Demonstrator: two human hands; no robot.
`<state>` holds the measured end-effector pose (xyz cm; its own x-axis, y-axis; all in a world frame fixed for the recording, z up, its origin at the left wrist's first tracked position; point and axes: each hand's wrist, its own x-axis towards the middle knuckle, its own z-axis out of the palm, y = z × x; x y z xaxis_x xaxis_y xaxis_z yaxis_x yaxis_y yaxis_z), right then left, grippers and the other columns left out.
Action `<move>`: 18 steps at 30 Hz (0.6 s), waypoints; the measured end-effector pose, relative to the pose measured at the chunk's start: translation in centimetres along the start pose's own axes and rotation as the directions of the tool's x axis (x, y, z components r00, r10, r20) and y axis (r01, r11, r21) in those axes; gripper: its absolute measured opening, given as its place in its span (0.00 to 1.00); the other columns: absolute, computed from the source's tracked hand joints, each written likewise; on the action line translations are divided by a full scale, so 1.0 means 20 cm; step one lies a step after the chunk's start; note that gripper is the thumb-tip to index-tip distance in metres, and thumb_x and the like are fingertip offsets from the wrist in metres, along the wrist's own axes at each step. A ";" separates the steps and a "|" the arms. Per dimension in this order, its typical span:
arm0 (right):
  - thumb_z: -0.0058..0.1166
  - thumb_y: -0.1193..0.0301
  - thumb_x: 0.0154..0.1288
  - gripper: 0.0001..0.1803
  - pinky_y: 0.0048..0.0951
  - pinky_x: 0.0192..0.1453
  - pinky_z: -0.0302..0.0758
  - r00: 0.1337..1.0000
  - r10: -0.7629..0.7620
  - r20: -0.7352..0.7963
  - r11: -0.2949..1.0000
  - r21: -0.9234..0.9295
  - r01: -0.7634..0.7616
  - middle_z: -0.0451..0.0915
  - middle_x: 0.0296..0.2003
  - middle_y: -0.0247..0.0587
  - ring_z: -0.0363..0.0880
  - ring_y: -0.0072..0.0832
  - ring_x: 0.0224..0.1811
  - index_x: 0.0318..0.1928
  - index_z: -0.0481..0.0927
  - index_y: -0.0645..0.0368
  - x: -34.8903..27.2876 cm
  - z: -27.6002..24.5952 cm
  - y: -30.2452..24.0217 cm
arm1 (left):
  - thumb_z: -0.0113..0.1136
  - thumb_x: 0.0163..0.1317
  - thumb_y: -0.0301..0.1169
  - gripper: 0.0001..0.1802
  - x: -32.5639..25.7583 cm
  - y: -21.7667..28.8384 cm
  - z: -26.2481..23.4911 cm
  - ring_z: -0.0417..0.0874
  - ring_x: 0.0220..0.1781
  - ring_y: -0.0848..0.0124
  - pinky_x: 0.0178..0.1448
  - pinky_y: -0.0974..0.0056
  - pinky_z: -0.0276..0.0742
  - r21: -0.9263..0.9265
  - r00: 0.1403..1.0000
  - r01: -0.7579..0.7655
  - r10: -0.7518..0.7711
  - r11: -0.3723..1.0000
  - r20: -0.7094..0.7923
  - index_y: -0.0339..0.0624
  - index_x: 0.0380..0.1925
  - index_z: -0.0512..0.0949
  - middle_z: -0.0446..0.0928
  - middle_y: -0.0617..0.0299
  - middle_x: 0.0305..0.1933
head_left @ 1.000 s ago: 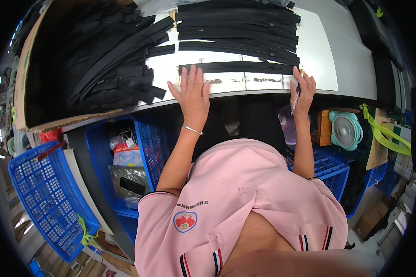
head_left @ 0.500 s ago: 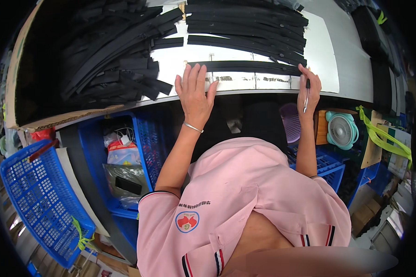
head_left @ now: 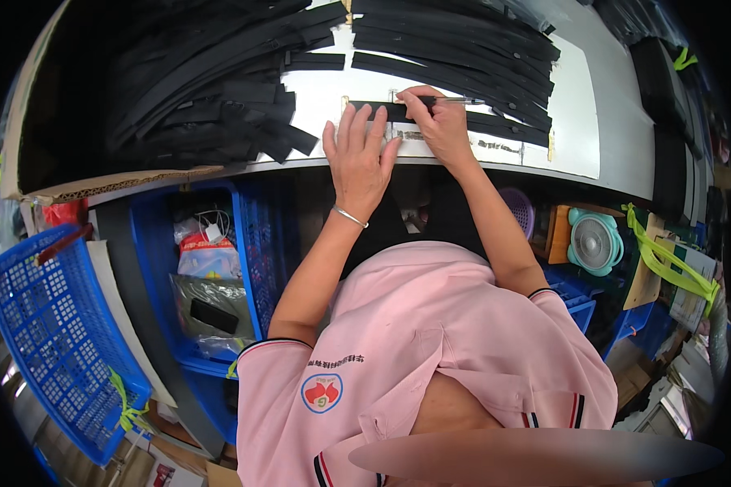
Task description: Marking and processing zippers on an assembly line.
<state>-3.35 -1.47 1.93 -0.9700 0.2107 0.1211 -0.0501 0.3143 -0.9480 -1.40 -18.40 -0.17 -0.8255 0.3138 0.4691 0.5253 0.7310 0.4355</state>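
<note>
A long black fabric strip [head_left: 503, 128] lies across the white marked board [head_left: 573, 97] near the table's front edge. My left hand [head_left: 359, 158] rests flat at the strip's left end, its fingers spread and fingertips pressing on the strip. Further right, my right hand [head_left: 444, 130] grips a pen [head_left: 461, 101] over the strip's upper edge, beside a mark line on the board. The pen's slim silver end points to the right; whether its other end touches the strip is hidden by my fingers.
Many black strips [head_left: 455, 32] lie in rows behind. A messy heap of strips [head_left: 219, 105] spills from a cardboard box [head_left: 114, 185] at left. Below the table are a blue crate [head_left: 256, 268] with bags and a phone, another blue basket [head_left: 65, 341], and a small teal fan [head_left: 597, 241].
My right hand has left the strip's right end, moved left along it, and turned the pen from dangling to a writing grip. My left hand stays at the left end.
</note>
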 end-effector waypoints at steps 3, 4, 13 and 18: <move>0.58 0.70 0.75 0.12 0.20 0.32 0.73 0.999 -0.029 0.023 0.998 -0.059 0.030 0.88 0.39 0.37 0.80 0.16 0.29 0.43 0.89 0.67 0.00 0.01 0.00 | 0.68 0.65 0.39 0.27 -0.01 0.00 -0.01 0.68 0.74 0.56 0.78 0.42 0.52 0.000 1.000 0.014 -0.014 1.000 0.005 0.46 0.64 0.79 0.75 0.56 0.65; 0.59 0.70 0.74 0.12 0.21 0.31 0.73 0.998 -0.061 0.026 0.996 -0.063 0.062 0.89 0.39 0.38 0.80 0.17 0.29 0.43 0.89 0.68 0.00 0.01 0.00 | 0.68 0.65 0.38 0.27 -0.01 0.00 -0.01 0.68 0.75 0.57 0.79 0.44 0.52 -0.006 1.000 0.022 -0.022 1.000 0.009 0.48 0.64 0.79 0.75 0.57 0.66; 0.58 0.70 0.74 0.12 0.21 0.33 0.74 0.987 -0.159 0.010 0.971 -0.180 0.158 0.89 0.38 0.38 0.81 0.17 0.29 0.43 0.89 0.68 0.00 0.03 0.02 | 0.68 0.65 0.39 0.27 -0.01 0.00 0.00 0.68 0.75 0.57 0.79 0.44 0.51 0.012 1.000 0.021 -0.021 1.000 0.013 0.49 0.64 0.79 0.75 0.58 0.66; 0.59 0.69 0.72 0.13 0.23 0.32 0.77 0.997 -0.066 0.051 0.996 -0.050 0.069 0.90 0.37 0.36 0.84 0.22 0.27 0.38 0.88 0.67 -0.01 0.00 0.03 | 0.68 0.65 0.40 0.27 -0.01 -0.01 0.00 0.69 0.73 0.54 0.77 0.40 0.54 0.016 1.000 -0.010 0.010 1.000 0.001 0.44 0.63 0.79 0.75 0.55 0.64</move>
<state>-3.23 -1.32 1.42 -0.9755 0.1418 0.1682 -0.1046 0.3736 -0.9217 -1.35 -18.60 -0.32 -0.8206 0.3213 0.4727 0.5298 0.7379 0.4182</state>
